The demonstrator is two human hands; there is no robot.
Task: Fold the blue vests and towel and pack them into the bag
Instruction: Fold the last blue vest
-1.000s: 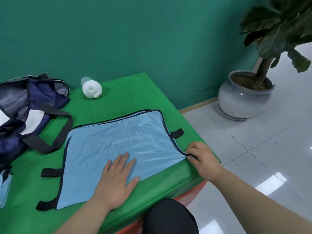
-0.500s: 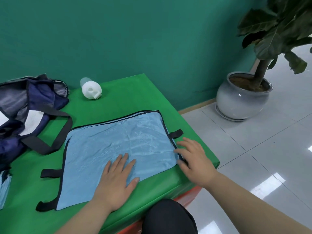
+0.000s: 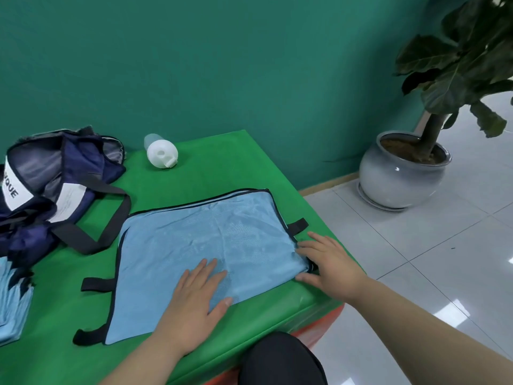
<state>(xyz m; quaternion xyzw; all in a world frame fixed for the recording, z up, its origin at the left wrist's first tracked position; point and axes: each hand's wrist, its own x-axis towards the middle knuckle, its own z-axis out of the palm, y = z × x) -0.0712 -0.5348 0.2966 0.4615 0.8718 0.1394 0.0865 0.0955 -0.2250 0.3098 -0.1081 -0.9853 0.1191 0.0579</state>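
The blue vest lay flat on the green tabletop, with black straps sticking out at its sides. It looked folded over once. The left hand pressed flat on its near part, fingers straight, gripping nothing. The right hand lay open on the vest's right edge, fingers spread. I think more folds were needed. The dark blue bag sat open to the left, apart from the vest. More light blue cloth waited at the left edge, not packed yet.
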